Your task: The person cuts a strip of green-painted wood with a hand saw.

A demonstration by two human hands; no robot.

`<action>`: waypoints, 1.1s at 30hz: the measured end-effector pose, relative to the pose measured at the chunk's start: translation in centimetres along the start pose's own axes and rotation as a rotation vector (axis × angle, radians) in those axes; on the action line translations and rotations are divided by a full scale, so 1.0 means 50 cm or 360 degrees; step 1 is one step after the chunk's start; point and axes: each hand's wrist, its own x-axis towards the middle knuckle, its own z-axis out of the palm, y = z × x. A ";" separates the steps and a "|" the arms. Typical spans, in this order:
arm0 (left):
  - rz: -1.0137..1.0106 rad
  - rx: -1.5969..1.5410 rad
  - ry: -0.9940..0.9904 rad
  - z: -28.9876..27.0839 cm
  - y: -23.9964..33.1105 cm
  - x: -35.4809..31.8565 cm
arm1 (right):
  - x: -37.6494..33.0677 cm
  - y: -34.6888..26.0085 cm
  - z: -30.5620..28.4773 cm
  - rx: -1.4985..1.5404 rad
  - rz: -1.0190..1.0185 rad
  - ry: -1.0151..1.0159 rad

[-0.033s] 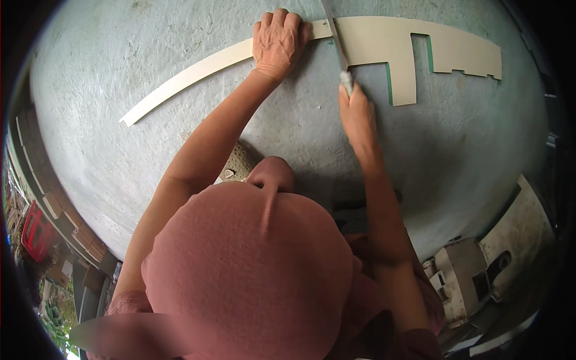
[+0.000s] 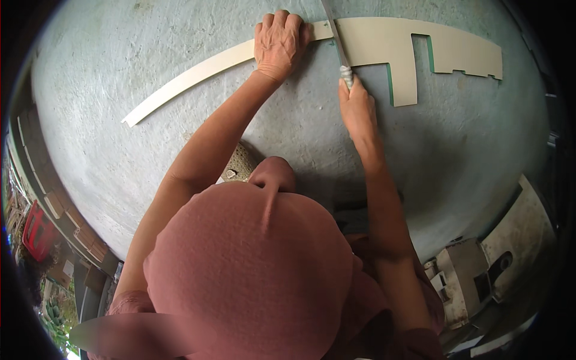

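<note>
A cream-coloured board [image 2: 384, 41] with green cut edges lies on the grey-green surface. Its left part is a long curved strip [image 2: 192, 79]; the right part is broader, with notches. My left hand [image 2: 279, 45] presses down on the strip, fingers curled over its far edge. In my right hand [image 2: 359, 111] is a saw-like tool with a long narrow blade [image 2: 333, 30] and a pale wrapped handle [image 2: 346, 77]. The blade lies across the board where strip meets broad part, just right of my left hand. Whether the blade has teeth is too fine to see.
The rough surface [image 2: 120, 156] spreads around the board. Near my body is a speckled, patterned thing [image 2: 241, 163], partly hidden. Worn pale panels [image 2: 465, 273] lie at the lower right. A red object [image 2: 39, 231] and stacked brownish pieces [image 2: 87, 237] stand at the left.
My right hand and the tool have shifted slightly away from me, along the blade's line. My left hand and the board stay nearly in place.
</note>
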 end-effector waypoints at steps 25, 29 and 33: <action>-0.0015 0.0018 0.0029 0.002 -0.009 -0.008 | -0.001 0.019 0.016 0.0020 0.0067 -0.0032; -0.0037 0.0038 0.0044 -0.007 -0.020 -0.009 | -0.062 0.062 0.035 0.0054 0.0013 0.0052; -0.0004 -0.0001 0.0052 0.003 -0.001 -0.007 | 0.019 -0.018 -0.017 0.0072 0.0162 -0.0094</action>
